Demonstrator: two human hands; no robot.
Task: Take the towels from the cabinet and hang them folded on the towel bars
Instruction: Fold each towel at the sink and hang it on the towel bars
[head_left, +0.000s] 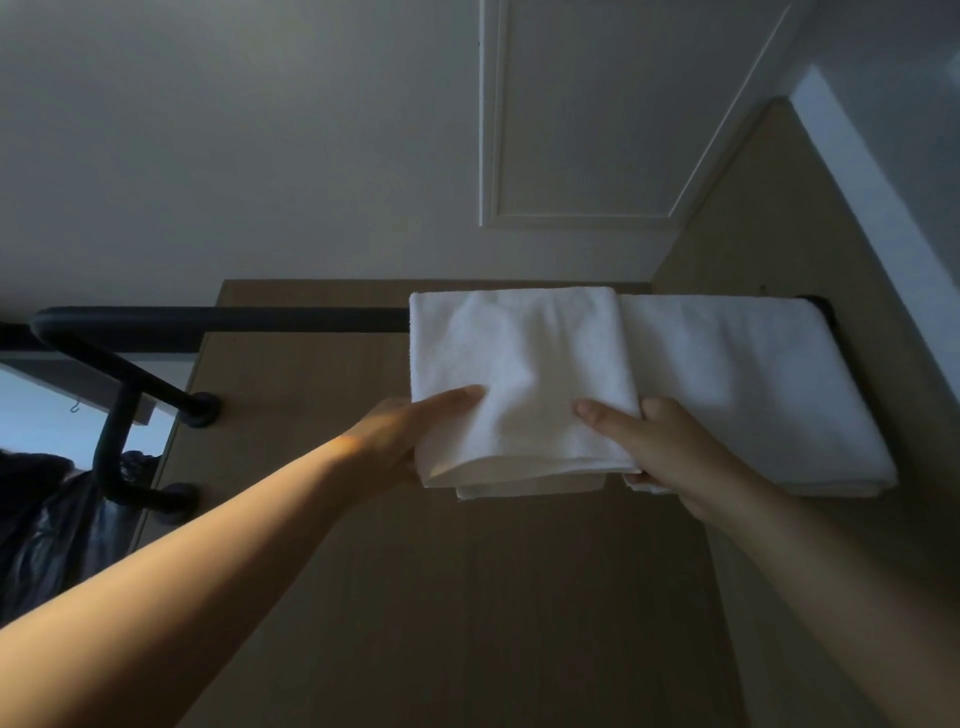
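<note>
White folded towel (519, 384) draped over black towel bar (223, 319), centre frame, beside second towel (753, 389) | left hand (405, 441) pinches lower-left corner, right hand (660, 452) grips lower-right edge | best: pull both corners down evenly, level hems.

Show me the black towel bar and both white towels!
black metal towel bar (260, 319): head view, bare middle stretch.
left white folded towel (519, 353): head view, front middle.
right white folded towel (753, 379): head view, front middle.
</note>
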